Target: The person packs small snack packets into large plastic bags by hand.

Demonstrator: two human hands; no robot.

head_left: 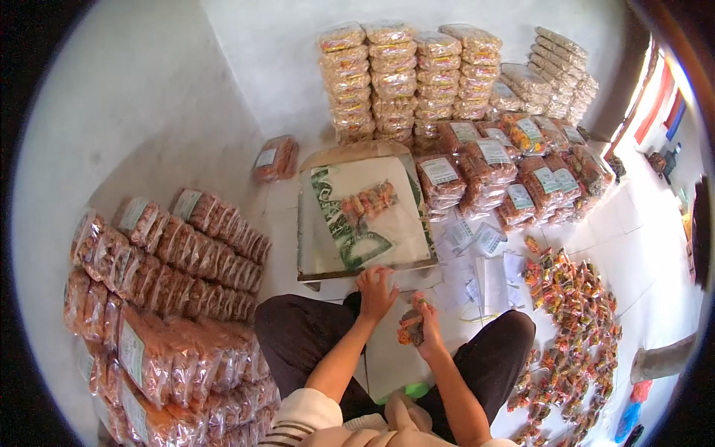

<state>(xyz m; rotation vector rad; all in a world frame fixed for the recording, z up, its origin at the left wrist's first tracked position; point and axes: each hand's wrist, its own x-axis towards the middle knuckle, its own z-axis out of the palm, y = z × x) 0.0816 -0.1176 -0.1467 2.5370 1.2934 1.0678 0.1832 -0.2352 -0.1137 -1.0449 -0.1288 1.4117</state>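
Observation:
My left hand [377, 292] rests at the front edge of a low table [309, 223], its fingers apart and holding nothing. To its right, my right hand [430, 328] is closed around a small orange and dark snack packet [409, 328], partly hidden by the fingers. On the tabletop lies a white sheet with green print [328, 201]. A short row of small colourful snack packets [370, 203] sits on that sheet, beyond both hands.
Stacked bags of brown snacks [171, 276] stand at left. Taller stacks of pale bags [391, 74] line the wall, with labelled bags [484, 167] before them. Loose labels and clear plastic [490, 279] lie on the floor at right, beside strings of small packets [570, 328].

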